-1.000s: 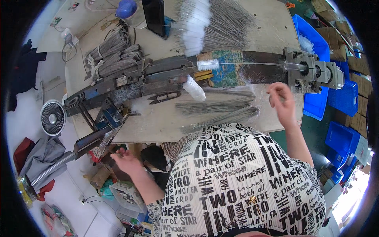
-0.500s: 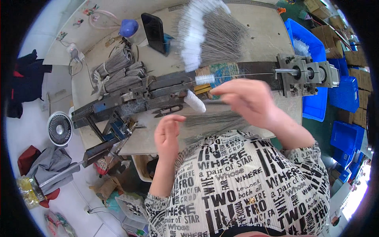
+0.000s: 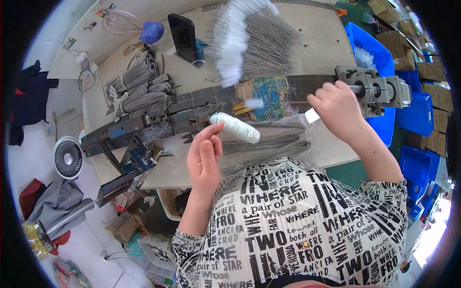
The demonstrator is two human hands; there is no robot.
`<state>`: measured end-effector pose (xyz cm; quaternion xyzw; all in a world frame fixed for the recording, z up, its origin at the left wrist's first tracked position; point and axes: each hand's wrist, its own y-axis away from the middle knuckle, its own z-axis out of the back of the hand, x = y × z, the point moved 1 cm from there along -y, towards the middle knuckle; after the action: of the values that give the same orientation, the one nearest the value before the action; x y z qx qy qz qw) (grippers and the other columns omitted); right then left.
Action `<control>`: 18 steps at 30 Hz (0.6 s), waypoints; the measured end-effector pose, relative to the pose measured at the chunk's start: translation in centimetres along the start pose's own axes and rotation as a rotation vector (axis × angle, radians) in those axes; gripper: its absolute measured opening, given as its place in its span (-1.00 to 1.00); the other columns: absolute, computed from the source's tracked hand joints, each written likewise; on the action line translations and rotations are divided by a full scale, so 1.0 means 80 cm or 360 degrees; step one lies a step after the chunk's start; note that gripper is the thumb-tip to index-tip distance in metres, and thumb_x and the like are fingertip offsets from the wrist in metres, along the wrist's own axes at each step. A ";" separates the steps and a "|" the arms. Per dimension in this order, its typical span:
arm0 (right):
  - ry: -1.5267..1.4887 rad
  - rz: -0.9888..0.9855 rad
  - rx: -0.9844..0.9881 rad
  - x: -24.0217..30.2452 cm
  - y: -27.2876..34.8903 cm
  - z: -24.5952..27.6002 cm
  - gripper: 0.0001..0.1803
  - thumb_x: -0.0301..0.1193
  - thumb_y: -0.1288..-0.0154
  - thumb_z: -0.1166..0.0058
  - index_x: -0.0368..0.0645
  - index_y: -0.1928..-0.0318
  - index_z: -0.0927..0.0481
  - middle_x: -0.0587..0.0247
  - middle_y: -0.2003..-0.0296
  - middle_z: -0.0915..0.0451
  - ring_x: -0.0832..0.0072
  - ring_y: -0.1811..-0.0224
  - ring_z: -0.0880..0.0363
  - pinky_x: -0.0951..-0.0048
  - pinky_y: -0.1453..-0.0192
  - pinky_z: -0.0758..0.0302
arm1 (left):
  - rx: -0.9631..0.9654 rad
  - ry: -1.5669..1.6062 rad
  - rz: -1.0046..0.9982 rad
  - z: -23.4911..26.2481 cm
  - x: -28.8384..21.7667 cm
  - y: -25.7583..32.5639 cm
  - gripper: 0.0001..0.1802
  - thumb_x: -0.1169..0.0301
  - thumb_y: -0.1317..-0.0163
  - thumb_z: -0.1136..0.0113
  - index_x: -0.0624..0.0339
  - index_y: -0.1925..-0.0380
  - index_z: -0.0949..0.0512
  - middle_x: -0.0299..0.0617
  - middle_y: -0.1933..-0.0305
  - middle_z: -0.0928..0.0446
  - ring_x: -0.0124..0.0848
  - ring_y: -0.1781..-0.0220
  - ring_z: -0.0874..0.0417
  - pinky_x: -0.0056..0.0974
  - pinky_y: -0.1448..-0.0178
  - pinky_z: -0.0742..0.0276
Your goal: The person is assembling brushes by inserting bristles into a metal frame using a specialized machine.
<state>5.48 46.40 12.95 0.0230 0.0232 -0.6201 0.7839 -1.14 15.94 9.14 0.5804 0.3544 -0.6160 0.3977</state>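
My left hand [image 3: 204, 156] is raised at the near side of the long metal bench fixture [image 3: 185, 115], fingers curled around a thin wire [image 3: 195, 113] that rises from them. By its fingertips lies a white, rounded fibre roll [image 3: 235, 127]; whether they touch cannot be told. My right hand [image 3: 338, 108] is curled closed beside the shaft of the metal chuck [image 3: 374, 89]. A small white flat piece [image 3: 312, 115] shows at its lower edge, and its hold on that is unclear. A blurred white tuft [image 3: 254, 103] sits over the colourful patch on the fixture, next to a yellow block [image 3: 243, 108].
White-tipped wire brushes [image 3: 230, 48] fan out at the back. Tied wire bundles [image 3: 137, 86] lie left, near a phone [image 3: 182, 38]. Loose wires [image 3: 264, 146] lie along the front. A blue bin [image 3: 384, 125] stands at the right and a fan [image 3: 68, 157] at the left.
My right hand has moved right, from the yellow block to near the chuck, and closed. A thin wire now shows at my left hand. The fibre roll has swung flatter, and the white tuft has blurred.
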 end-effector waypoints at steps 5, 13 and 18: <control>-0.0452 -0.0363 0.0030 -0.031 -0.032 0.020 -0.81 -0.50 -0.07 -0.17 -0.11 0.24 -0.58 0.26 0.46 -0.61 0.14 0.30 -0.61 0.19 0.19 -0.48 | -0.0226 0.0149 0.0094 -0.001 0.007 0.007 -0.61 0.14 -0.59 0.25 0.21 0.03 -0.46 -0.40 0.50 -0.28 -0.66 0.51 -0.20 -0.51 0.44 -0.09; -0.0872 -0.0188 -0.0585 -0.073 -0.064 0.011 -0.73 -0.31 -0.41 -0.07 -0.11 -0.03 -0.66 0.07 0.07 -0.66 0.25 0.02 -0.64 0.30 -0.06 -0.54 | 0.0154 -0.1080 -0.0300 -0.026 -0.049 -0.041 -0.95 0.46 -0.25 -0.23 0.16 0.32 -0.64 -0.13 0.42 -0.56 -0.19 0.40 -0.60 -0.24 0.32 -0.47; -0.1017 -0.0166 -0.0818 -0.081 -0.042 0.074 -0.71 -0.41 -0.50 0.01 -0.18 -0.13 -0.61 0.27 0.02 -0.68 0.56 0.06 -0.59 0.54 -0.04 -0.48 | 0.0416 -0.1556 -0.0859 -0.102 -0.050 -0.085 -0.87 0.29 -0.24 -0.24 0.08 0.38 -0.60 -0.19 0.45 -0.53 -0.14 0.42 -0.60 -0.09 0.36 -0.48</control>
<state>0.80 51.52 19.25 -0.3684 -0.0661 -0.6089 0.6994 -3.71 26.57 12.37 0.1613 0.1857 -0.9313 0.2688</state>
